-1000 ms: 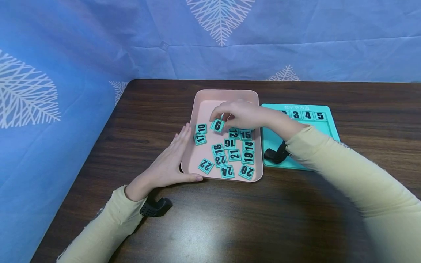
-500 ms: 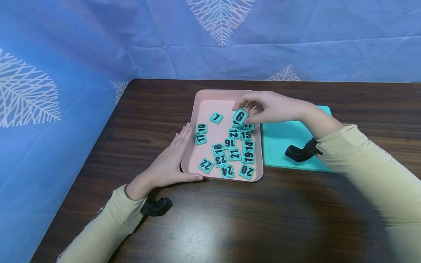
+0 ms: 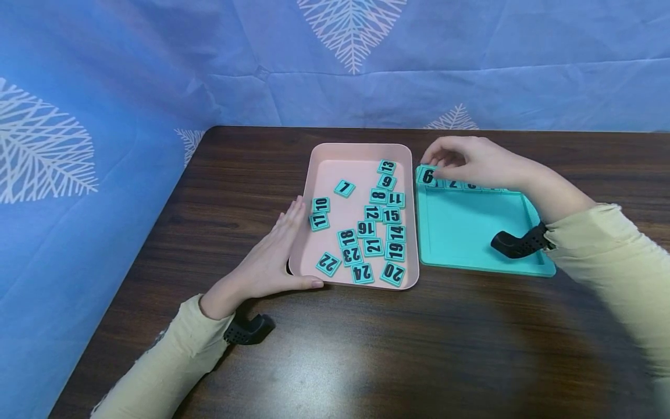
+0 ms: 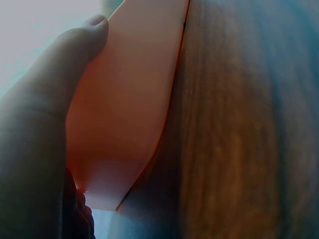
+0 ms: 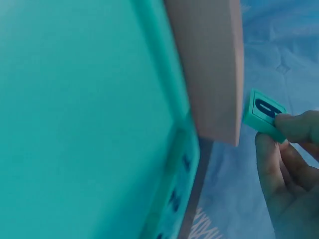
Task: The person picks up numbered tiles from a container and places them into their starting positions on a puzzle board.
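My left hand lies along the near left corner of a pink tray, fingers straight on its left side and thumb along the front. The left wrist view has the thumb against the tray wall. My right hand pinches a teal number tile marked 6 between thumb and fingers, at the far left corner of a teal puzzle board. In the right wrist view the tile is held above the board. A row of tiles along the board's far edge is partly hidden by the hand.
Several loose number tiles lie in the tray, among them a 7 tile at its upper middle and a 20 tile at the near right. Tray and board stand side by side on a dark wooden table. A blue curtain hangs behind.
My right hand has carried the 6 tile rightward from the tray to the board's far left corner. The tiles it covered in the tray now show. The left hand has stayed put.
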{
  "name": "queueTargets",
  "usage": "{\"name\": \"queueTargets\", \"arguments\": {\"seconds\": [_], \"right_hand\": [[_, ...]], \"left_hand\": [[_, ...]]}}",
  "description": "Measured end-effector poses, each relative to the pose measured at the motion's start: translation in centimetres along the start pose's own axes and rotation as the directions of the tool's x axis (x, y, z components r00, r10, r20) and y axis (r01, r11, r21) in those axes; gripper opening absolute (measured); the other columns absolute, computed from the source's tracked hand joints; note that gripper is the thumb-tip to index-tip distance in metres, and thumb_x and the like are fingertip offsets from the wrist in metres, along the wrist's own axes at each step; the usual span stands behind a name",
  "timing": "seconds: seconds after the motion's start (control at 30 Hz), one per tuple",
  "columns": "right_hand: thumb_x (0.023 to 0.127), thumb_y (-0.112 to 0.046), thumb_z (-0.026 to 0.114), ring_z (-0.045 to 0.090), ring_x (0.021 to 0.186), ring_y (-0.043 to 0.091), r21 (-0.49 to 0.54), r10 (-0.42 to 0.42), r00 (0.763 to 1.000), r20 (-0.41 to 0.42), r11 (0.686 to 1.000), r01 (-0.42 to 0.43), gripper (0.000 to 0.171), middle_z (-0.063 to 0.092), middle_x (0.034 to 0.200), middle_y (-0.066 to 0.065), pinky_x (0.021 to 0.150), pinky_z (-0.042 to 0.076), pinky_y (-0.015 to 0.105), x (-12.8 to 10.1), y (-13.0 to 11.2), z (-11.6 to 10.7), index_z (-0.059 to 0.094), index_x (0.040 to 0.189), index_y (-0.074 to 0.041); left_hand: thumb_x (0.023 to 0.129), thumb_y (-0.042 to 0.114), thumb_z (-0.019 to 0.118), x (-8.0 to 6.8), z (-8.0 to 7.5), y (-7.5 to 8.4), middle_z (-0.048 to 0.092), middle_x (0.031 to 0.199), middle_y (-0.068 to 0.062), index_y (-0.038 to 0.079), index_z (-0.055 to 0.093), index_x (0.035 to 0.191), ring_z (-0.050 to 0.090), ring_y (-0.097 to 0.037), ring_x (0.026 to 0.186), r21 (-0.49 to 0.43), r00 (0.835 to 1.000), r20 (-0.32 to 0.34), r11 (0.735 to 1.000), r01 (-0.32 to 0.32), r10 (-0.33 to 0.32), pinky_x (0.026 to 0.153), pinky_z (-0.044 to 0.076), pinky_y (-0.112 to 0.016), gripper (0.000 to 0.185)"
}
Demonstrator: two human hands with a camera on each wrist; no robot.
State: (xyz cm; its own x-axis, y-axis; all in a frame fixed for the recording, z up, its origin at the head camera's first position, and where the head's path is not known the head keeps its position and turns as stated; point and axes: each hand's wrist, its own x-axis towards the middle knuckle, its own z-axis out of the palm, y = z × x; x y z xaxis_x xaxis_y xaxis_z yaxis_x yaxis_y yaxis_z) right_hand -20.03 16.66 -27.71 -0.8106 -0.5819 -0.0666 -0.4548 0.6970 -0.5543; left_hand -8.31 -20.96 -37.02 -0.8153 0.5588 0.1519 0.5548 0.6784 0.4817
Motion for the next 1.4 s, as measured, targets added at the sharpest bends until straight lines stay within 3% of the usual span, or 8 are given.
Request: {"name": "queueTargets", "arguments": {"seconds": [0.13, 0.37, 0.6, 1.0, 1.4], "right_hand": [[0.095, -0.013, 0.06, 0.057, 0.088, 0.02, -0.058, 0.022, 1.0, 0.017, 0.998, -0.021, 0.023, 0.064, 0.105, 0.004, 0.071, 0.046, 0.038, -0.6, 1.1, 0.1, 0.065, 0.117, -0.013], [0.094, -0.014, 0.062, 0.062, 0.101, 0.029, -0.007, 0.11, 0.99, 0.086, 0.994, -0.11, 0.022, 0.063, 0.109, 0.008, 0.082, 0.049, 0.046, -1.1, 2.1, 0.5, 0.065, 0.115, -0.011], [0.094, -0.011, 0.06, 0.06, 0.102, 0.031, 0.005, 0.137, 0.985, 0.103, 0.99, -0.139, 0.023, 0.062, 0.105, 0.008, 0.081, 0.048, 0.048, -1.2, 2.6, 1.0, 0.065, 0.116, -0.008], [0.091, -0.009, 0.063, 0.053, 0.082, 0.02, -0.087, 0.113, 0.992, 0.05, 0.99, -0.108, 0.018, 0.063, 0.094, 0.004, 0.069, 0.044, 0.037, -0.6, 2.6, 1.7, 0.068, 0.108, -0.008], [0.089, -0.006, 0.064, 0.057, 0.082, 0.019, -0.117, 0.079, 0.996, 0.028, 0.99, -0.075, 0.015, 0.063, 0.086, 0.002, 0.073, 0.047, 0.039, -0.2, 2.2, 2.2, 0.069, 0.103, -0.007]], "left_hand": [[0.07, 0.068, 0.07, 0.1, 0.0, 0.0, -0.01, 0.16, -0.004, 0.011, -0.005, 0.154, -0.005, -0.019, 0.145, -0.003, 1.0, 0.004, 1.0, 0.006, -0.006, 0.116, 0.007, -0.039, 0.126], [0.071, 0.068, 0.069, 0.0, 0.0, 0.1, -0.01, 0.16, -0.004, 0.011, -0.004, 0.154, -0.003, -0.02, 0.145, -0.016, 1.0, 0.0, 1.0, 0.012, -0.012, 0.116, 0.006, -0.039, 0.125], [0.071, 0.068, 0.069, 0.0, 0.0, 0.0, -0.009, 0.16, -0.005, 0.011, -0.004, 0.154, -0.004, -0.02, 0.145, -0.017, 1.0, -0.005, 1.0, 0.003, -0.003, 0.116, 0.006, -0.039, 0.125], [0.071, 0.067, 0.07, -0.1, 0.0, -0.1, -0.01, 0.16, -0.003, 0.01, -0.004, 0.154, -0.003, -0.022, 0.146, -0.008, 1.0, -0.004, 1.0, -0.001, 0.001, 0.116, 0.006, -0.038, 0.125], [0.071, 0.067, 0.07, 0.0, 0.0, -0.1, -0.009, 0.16, -0.006, 0.01, -0.004, 0.154, -0.003, -0.022, 0.146, -0.015, 1.0, -0.005, 1.0, -0.001, 0.001, 0.116, 0.006, -0.039, 0.125]]}}
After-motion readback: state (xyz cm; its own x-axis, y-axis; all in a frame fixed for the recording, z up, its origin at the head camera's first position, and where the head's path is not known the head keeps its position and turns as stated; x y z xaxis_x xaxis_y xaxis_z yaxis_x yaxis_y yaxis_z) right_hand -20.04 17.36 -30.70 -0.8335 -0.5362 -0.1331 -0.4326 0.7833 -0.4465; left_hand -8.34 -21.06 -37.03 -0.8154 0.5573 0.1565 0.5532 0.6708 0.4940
